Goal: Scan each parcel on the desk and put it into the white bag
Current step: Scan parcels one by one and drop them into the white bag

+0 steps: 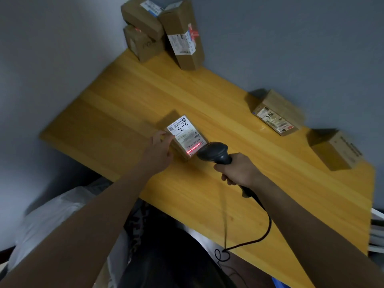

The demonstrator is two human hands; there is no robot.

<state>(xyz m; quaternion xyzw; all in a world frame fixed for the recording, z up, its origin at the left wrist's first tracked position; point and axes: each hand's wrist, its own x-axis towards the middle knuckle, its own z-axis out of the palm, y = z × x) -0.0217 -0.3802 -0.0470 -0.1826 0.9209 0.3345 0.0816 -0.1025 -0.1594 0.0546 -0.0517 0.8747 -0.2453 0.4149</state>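
Cardboard, matte and brown, makes up every parcel here, each a squared box carrying a glossy white printed label. The parcel under scan (182, 137) lies on the smooth yellow wood-grain desk (207, 96), near the left edge, label up with black handwritten marks on it, and a thin red scan line crosses the label's near end. Your left hand (159, 151) reaches in from the lower left with the forearm straight, its fingers curled over the parcel's left side and holding it. Your right hand (239, 170) wraps fully round the grip of the black plastic scanner (215, 152), whose rounded head points at the label from just beside the box; the wrist bends slightly inward. A thin black cable (264, 229) loops from the scanner's base across the wood and drops over the near edge. At the far corner three parcels (162, 32) stand against the grey wall, two of them stacked and a tall one leaning beside them. Along the right edge sit two more: a labelled parcel (276, 113) with handwriting on it, and a plainer parcel (336, 150) nearer the right corner, well apart from your hands. The white bag (54, 219), crinkled and softly shiny, lies below the desk's left edge beside your left arm.
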